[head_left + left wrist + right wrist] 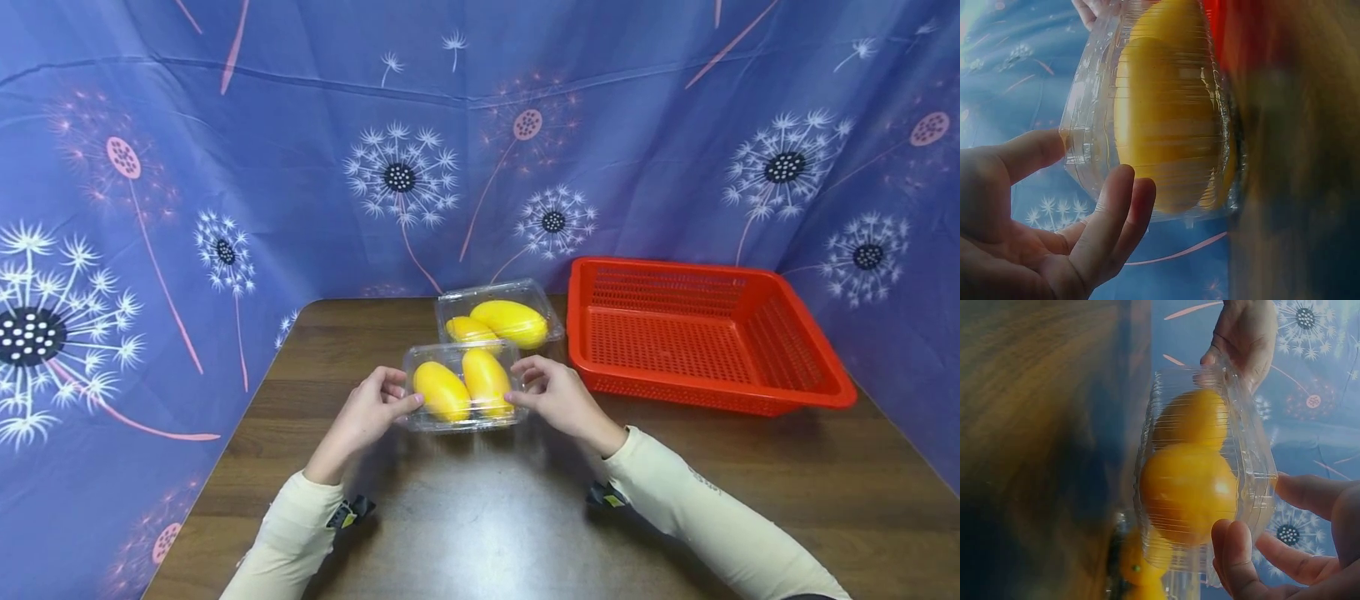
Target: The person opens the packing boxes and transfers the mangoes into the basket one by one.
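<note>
Both hands hold a clear plastic clamshell box (pixel 438 427) by its two ends. Inside lie two yellow mangoes (pixel 441 392), side by side. My left hand (pixel 367 417) grips the left end, its thumb on the near side. At the other end is my right hand (pixel 558 396), with thumb and fingers curled round the edge. In the left wrist view, the thumb touches the box's rim (pixel 1082 134) while fingertips press against its ribbed side. The right wrist view shows a similar pinch on the clear box (pixel 1254 494). The lid is closed over the fruit.
Just behind, a second clear clamshell box (pixel 495 292) with two yellow mangoes (pixel 510 323) stands on the wooden table (pixel 300 350), partly overlapped by the held one. A red plastic basket (pixel 720 396) stands at the right. A blue dandelion-print cloth (pixel 300 167) hangs behind.
</note>
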`<move>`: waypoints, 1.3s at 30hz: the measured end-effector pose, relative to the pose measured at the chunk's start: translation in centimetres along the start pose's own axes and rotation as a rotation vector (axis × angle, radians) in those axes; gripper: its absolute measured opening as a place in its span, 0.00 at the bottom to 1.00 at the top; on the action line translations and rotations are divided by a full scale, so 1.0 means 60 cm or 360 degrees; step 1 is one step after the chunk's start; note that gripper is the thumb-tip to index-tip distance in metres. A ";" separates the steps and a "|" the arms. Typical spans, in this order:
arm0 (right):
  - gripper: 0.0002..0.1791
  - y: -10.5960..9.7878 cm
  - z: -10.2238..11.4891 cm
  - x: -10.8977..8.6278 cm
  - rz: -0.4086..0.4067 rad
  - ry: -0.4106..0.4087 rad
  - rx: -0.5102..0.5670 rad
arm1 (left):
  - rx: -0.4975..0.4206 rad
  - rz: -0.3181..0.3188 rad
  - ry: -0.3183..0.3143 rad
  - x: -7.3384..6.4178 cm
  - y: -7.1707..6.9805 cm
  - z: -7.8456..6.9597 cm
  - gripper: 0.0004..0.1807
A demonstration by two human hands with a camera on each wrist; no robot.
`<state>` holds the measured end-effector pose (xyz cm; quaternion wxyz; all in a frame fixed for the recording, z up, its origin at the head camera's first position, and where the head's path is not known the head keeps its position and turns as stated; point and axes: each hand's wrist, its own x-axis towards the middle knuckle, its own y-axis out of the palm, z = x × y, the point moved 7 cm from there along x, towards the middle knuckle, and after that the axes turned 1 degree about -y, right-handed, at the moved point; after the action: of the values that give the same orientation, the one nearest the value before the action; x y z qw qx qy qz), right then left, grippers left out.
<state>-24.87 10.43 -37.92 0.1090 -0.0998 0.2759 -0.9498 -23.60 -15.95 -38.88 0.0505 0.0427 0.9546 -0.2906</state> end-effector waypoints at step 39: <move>0.20 0.037 -0.043 -0.015 0.0102 0.0009 0.0022 | -0.0030 0.0113 -0.0091 0.007 0.025 0.043 0.28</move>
<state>-24.36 10.15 -41.40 0.1393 -0.0874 0.2727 -0.9479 -23.65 -16.11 -41.89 0.0884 0.0679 0.9533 -0.2807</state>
